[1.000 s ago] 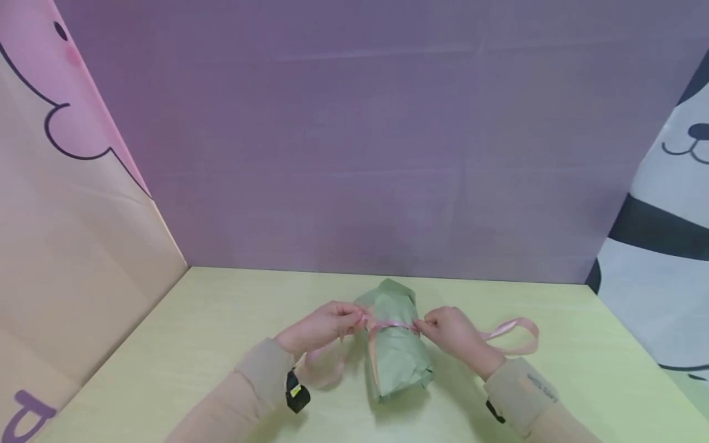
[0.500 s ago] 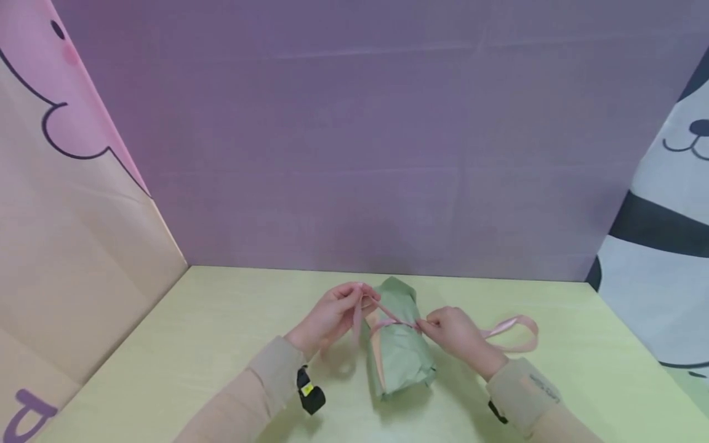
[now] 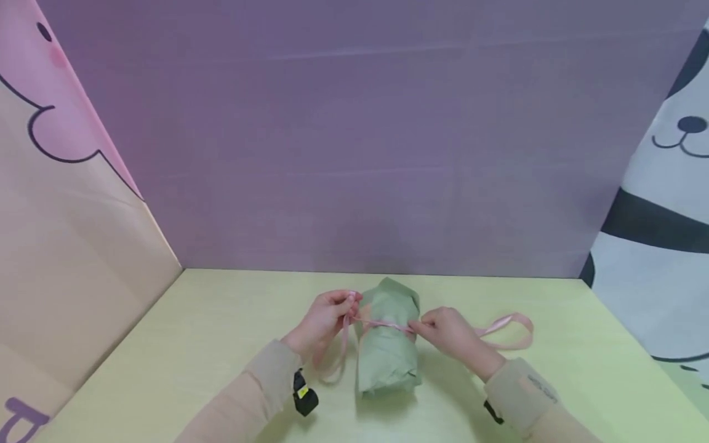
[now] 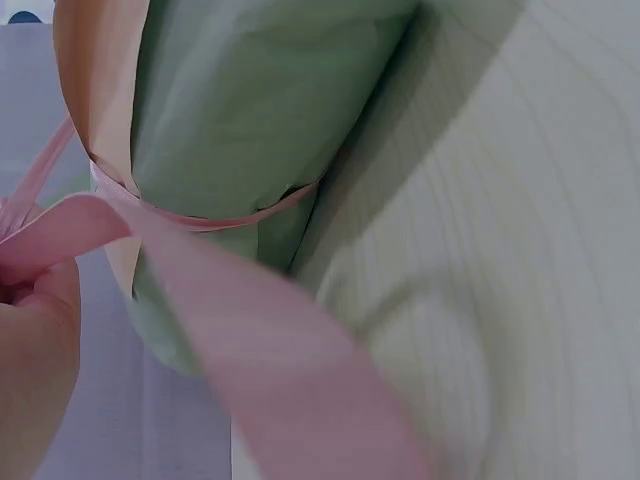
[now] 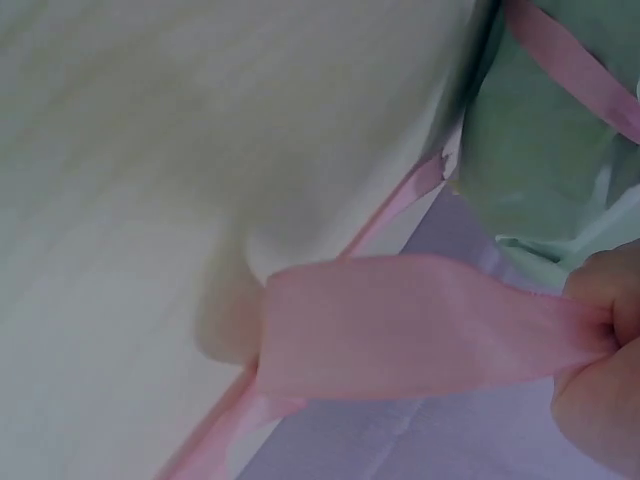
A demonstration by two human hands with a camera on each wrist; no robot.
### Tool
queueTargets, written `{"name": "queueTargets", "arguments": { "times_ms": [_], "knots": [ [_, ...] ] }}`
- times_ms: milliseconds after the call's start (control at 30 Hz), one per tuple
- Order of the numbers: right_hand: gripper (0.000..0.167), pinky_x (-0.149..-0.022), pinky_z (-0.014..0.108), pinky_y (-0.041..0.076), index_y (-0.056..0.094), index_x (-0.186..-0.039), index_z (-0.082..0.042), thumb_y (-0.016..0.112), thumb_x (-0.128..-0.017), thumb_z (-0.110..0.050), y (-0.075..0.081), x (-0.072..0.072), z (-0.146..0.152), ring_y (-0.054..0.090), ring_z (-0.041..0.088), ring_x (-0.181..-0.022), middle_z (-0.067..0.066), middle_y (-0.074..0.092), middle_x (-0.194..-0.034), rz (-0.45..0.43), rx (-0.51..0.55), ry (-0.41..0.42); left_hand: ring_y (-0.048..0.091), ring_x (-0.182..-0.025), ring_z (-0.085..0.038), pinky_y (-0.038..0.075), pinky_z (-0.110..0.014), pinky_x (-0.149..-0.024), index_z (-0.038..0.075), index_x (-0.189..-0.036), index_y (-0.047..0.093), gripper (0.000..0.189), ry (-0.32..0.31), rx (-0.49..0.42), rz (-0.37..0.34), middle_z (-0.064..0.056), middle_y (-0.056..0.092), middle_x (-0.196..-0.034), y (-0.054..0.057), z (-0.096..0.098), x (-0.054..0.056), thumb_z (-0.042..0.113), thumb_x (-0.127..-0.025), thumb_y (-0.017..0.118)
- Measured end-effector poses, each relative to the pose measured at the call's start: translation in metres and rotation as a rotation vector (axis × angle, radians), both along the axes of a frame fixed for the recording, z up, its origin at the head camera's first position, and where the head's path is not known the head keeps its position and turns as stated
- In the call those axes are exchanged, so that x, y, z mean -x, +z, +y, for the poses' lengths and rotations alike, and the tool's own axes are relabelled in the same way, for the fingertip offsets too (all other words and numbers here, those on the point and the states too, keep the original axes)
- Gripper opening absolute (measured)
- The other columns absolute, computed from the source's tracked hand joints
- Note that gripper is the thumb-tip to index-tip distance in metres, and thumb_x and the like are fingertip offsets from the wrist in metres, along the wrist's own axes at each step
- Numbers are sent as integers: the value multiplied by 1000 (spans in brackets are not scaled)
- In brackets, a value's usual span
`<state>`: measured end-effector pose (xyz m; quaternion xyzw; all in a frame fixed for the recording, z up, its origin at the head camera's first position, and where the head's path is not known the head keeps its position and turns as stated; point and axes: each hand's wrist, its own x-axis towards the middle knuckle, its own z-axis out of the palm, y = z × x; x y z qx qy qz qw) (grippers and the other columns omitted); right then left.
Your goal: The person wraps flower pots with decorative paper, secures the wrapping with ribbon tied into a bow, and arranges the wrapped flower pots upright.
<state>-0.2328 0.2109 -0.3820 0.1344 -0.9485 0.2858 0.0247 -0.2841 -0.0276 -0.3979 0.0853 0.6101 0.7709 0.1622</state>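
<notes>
A bundle wrapped in green paper (image 3: 389, 360) lies on the table, an orange-pink paper edge (image 4: 105, 70) showing on its left side. Around its middle runs a pink ribbon (image 3: 388, 324). My left hand (image 3: 327, 317) pinches one part of the ribbon just left of the bundle, and a loose length hangs below in a loop. At the bundle's right side my right hand (image 3: 447, 332) pinches the other part, its tail looping out to the right behind the wrist. In the right wrist view a broad stretch of ribbon (image 5: 420, 325) leads into the right hand's thumb and finger.
The pale wooden table (image 3: 221, 344) meets a purple backdrop (image 3: 354, 154) just behind the bundle. Printed panels stand on both sides, a pink cartoon shape (image 3: 72, 132) at left and a panda (image 3: 659, 271) at right. Black wrist straps (image 3: 304, 397) sit over beige sleeves.
My left hand rose with its ribbon, then drew back down and left, pulling it flat across the bundle. The bundle has turned to lie straighter. My right hand keeps its pinch, nearly still.
</notes>
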Motion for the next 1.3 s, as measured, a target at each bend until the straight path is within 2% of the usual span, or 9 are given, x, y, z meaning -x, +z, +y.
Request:
{"name": "queueTargets", "arguments": {
  "times_ms": [200, 433, 667, 867, 1000, 1100, 1167, 1233, 1300],
  "knots": [
    [51, -46, 18, 25, 33, -52, -17, 59, -93, -31, -4, 0, 2, 26, 5, -46, -10, 24, -47, -83, 49, -31, 48, -64, -3, 41, -14, -58, -20, -119, 49, 32, -26, 9, 23, 6, 55, -71, 0, -3, -2, 4, -98, 45],
    [45, -50, 23, 30, 42, -66, -3, 51, -97, -34, -8, -3, 19, 31, 8, -53, -3, 32, -58, -236, 246, 69, 52, -69, -4, 45, -16, -64, -18, -119, 51, 31, -31, 7, 37, 5, 57, -76, -3, 0, -5, 5, -99, 46],
    [39, -45, 18, 28, 51, -77, 2, 50, -98, -31, -11, -4, 34, 30, 5, -49, -6, 34, -58, -321, 289, 91, 52, -70, -5, 44, -17, -65, -15, -118, 53, 29, -35, 34, 27, 5, 59, -78, -2, 2, -8, 5, -99, 45],
    [30, -40, 20, 24, 51, -89, 6, 47, -100, -22, -1, 1, 69, 30, 4, -46, -8, 35, -56, -461, 407, 255, 54, -72, -5, 45, -17, -66, -14, -119, 53, 30, -38, 20, 30, 4, 59, -78, 0, 1, -7, 6, -98, 47],
    [20, -40, 32, 14, 54, -88, -7, 40, -101, -13, 6, 4, 98, 22, 13, -45, -6, 29, -56, -572, 548, 398, 56, -74, -6, 45, -19, -69, -12, -118, 55, 29, -49, 24, 20, 4, 61, -79, 2, 2, -9, 7, -98, 48],
    [26, -47, 37, 16, 54, -90, -16, 33, -102, -7, 8, 8, 112, 20, 21, -52, 0, 26, -60, -589, 669, 473, 56, -75, -6, 46, -19, -70, -11, -117, 56, 28, -51, 33, 7, 4, 61, -80, 2, 3, -10, 8, -98, 47],
    [29, -51, 36, 23, 53, -91, -15, 28, -103, -4, 7, 11, 115, 23, 23, -57, 3, 27, -64, -567, 734, 518, 56, -75, -5, 46, -19, -70, -12, -117, 56, 28, -54, 32, 9, 5, 62, -80, 2, 3, -11, 7, -98, 47],
    [30, -58, 33, 32, 52, -92, -13, 26, -102, -1, 7, 15, 113, 29, 21, -62, 0, 33, -68, -516, 751, 543, 56, -75, -5, 47, -18, -70, -14, -116, 55, 28, -55, 23, 13, 5, 62, -80, 2, 4, -12, 7, -98, 47],
    [28, -66, 29, 39, 54, -94, -11, 29, -102, -2, 9, 19, 106, 37, 15, -66, -4, 41, -74, -461, 726, 516, 57, -75, -4, 48, -17, -70, -15, -116, 54, 29, -57, 11, 16, 6, 63, -80, 1, 4, -12, 6, -98, 47]
  ]
}}
